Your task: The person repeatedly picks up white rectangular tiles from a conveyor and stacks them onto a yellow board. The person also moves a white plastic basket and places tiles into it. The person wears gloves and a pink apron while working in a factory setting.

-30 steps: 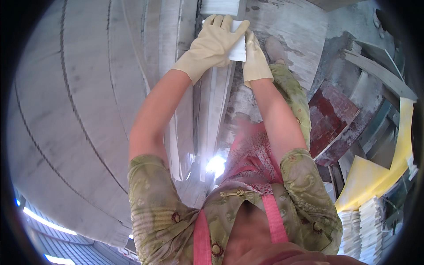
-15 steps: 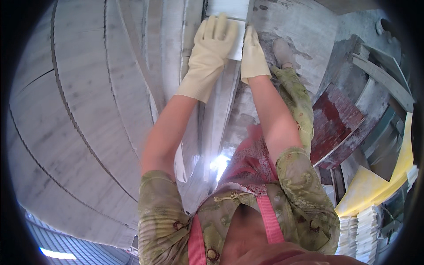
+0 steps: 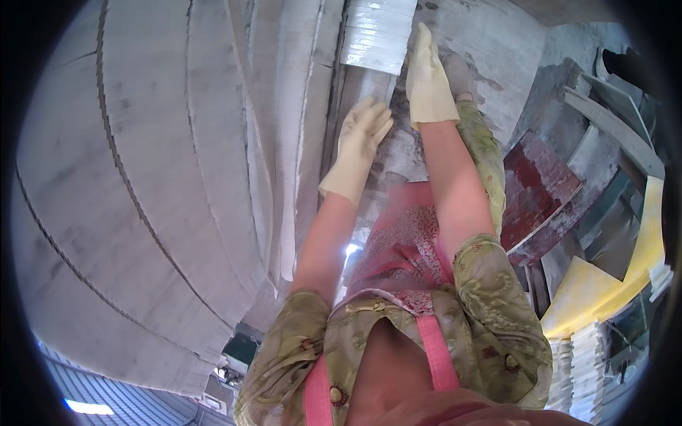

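Off to the right of my right hand (image 3: 429,74)
I see a worn red board (image 3: 534,181), then farther out a yellow sheet (image 3: 586,297) beside a pale stack (image 3: 588,369).

Your left hand (image 3: 364,135): fingertips blurred. Your right hand (image 3: 428,79): edge-on, most fingers hidden. White ribbed stack (image 3: 379,34): cut off by upper edge. Shoe (image 3: 461,74): partly behind your right hand. Clutter (image 3: 229,374) near your left sleeve (image 3: 283,355): too small to tell.

Your view is moderately bright. A small white glare (image 3: 353,249) burns out beside your pink patterned fabric apron (image 3: 401,238); glossy white strips (image 3: 379,35) throw back highlights. Motion blurs your cream-rubber-gloved left hand (image 3: 364,135), and the fisheye curves long grey boards (image 3: 145,156) toward a black rim (image 3: 13,42).
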`<act>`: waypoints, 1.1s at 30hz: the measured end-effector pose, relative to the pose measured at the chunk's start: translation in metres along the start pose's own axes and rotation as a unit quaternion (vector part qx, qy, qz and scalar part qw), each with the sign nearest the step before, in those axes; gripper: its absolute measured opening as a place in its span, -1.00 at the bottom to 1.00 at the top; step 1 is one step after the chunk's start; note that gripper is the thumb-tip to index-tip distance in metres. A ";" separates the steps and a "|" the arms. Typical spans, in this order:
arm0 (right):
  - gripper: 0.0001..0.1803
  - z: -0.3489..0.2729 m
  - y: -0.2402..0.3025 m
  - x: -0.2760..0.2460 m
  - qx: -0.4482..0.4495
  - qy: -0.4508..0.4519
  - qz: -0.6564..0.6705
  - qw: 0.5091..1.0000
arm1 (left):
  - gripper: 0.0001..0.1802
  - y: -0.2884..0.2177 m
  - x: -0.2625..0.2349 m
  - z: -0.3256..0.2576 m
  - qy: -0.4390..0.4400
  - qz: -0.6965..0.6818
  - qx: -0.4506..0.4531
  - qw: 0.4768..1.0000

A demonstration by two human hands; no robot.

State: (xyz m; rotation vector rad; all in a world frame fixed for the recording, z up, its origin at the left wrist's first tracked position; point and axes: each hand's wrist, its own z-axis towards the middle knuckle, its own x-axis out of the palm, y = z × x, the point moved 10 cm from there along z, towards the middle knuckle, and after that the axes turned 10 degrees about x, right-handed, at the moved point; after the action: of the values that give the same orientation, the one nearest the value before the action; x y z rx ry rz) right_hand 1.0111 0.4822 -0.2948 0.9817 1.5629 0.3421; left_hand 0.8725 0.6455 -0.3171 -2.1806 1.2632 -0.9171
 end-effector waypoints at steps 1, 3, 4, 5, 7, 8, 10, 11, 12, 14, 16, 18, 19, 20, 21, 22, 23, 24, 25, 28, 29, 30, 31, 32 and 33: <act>-0.39 -0.006 0.000 0.002 -0.008 -0.002 -0.001 1.000 | -0.42 0.005 -0.005 0.008 -0.060 -0.176 0.001 0.983; -0.40 -0.018 -0.002 0.006 -0.021 -0.006 -0.006 1.000 | -0.37 0.002 -0.008 0.024 -0.112 -0.368 0.040 0.922; -0.41 -0.024 -0.004 0.009 -0.027 -0.006 -0.007 1.000 | -0.38 -0.003 -0.005 0.032 -0.106 -0.401 0.057 0.908; -0.42 -0.028 -0.007 0.012 -0.032 -0.006 -0.010 0.999 | -0.39 -0.006 -0.004 0.037 -0.117 -0.431 0.065 0.892; -0.43 -0.032 -0.012 0.017 -0.047 -0.007 -0.016 0.999 | -0.41 -0.014 0.003 0.041 -0.112 -0.457 0.071 0.879; -0.43 -0.032 -0.015 0.019 -0.052 -0.006 -0.020 0.998 | -0.42 -0.015 0.004 0.040 -0.126 -0.461 0.069 0.875; -0.44 -0.029 -0.019 0.024 -0.067 -0.002 -0.025 0.997 | -0.44 -0.020 0.007 0.035 -0.135 -0.456 0.082 0.876; -0.45 -0.027 -0.020 0.027 -0.077 0.002 -0.030 0.997 | -0.47 -0.022 0.006 0.033 -0.146 -0.446 0.087 0.879; -0.45 -0.025 -0.020 0.030 -0.088 0.006 -0.035 0.995 | -0.50 -0.023 0.006 0.030 -0.156 -0.440 0.087 0.880; -0.46 -0.019 -0.018 0.038 -0.105 0.015 -0.044 0.993 | -0.52 -0.026 0.007 0.027 -0.157 -0.432 0.091 0.884; -0.46 -0.013 -0.015 0.044 -0.106 0.013 -0.052 0.993 | -0.53 -0.029 0.006 0.024 -0.149 -0.424 0.096 0.888; -0.46 -0.006 -0.012 0.048 -0.086 0.003 -0.052 0.995 | -0.51 -0.029 0.003 0.021 -0.142 -0.416 0.092 0.894; -0.46 -0.003 -0.010 0.049 -0.077 -0.001 -0.052 0.996 | -0.50 -0.030 0.002 0.020 -0.132 -0.414 0.090 0.896; -0.45 -0.002 -0.007 0.050 -0.067 -0.005 -0.047 0.997 | -0.48 -0.030 -0.002 0.018 -0.130 -0.389 0.083 0.908; -0.45 -0.001 -0.005 0.050 -0.058 -0.007 -0.041 0.997 | -0.46 -0.030 -0.004 0.017 -0.116 -0.369 0.077 0.919; -0.45 -0.002 -0.003 0.049 -0.050 -0.010 -0.035 0.998 | -0.44 -0.030 -0.006 0.017 -0.101 -0.349 0.070 0.929; -0.45 -0.004 -0.001 0.046 -0.043 -0.011 -0.026 0.999 | -0.41 -0.030 -0.009 0.016 -0.094 -0.319 0.067 0.941; -0.45 -0.007 0.000 0.042 -0.036 -0.012 -0.018 0.999 | -0.39 -0.029 -0.012 0.015 -0.086 -0.290 0.064 0.951; -0.45 -0.009 0.000 0.037 -0.030 -0.013 -0.007 0.999 | -0.36 -0.026 -0.015 0.015 -0.088 -0.263 0.055 0.959; -0.44 -0.015 -0.005 0.014 -0.001 -0.022 0.021 1.000 | -0.31 -0.028 -0.016 0.015 -0.057 -0.176 0.071 0.980; -0.44 -0.015 -0.007 0.006 0.007 -0.026 0.028 0.999 | -0.30 -0.026 -0.017 0.014 -0.058 -0.166 0.068 0.982; -0.43 -0.011 -0.009 -0.003 0.016 -0.031 0.035 0.999 | -0.29 -0.026 -0.016 0.013 -0.053 -0.153 0.067 0.985; -0.43 -0.005 -0.012 -0.011 0.028 -0.036 0.043 0.998 | -0.28 -0.026 -0.016 0.011 -0.049 -0.138 0.065 0.987; -0.43 0.004 -0.013 -0.016 0.037 -0.040 0.049 0.997 | -0.27 -0.026 -0.017 0.009 -0.046 -0.128 0.057 0.989; -0.43 0.009 -0.012 -0.020 0.039 -0.038 0.059 0.997 | -0.26 -0.025 -0.018 0.007 -0.042 -0.119 0.050 0.991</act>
State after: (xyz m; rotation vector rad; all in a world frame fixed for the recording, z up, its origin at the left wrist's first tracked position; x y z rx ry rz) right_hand 1.0139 0.4574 -0.2925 1.1381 1.4622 0.3228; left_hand 0.8862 0.6733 -0.3109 -2.2976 0.9105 -0.9473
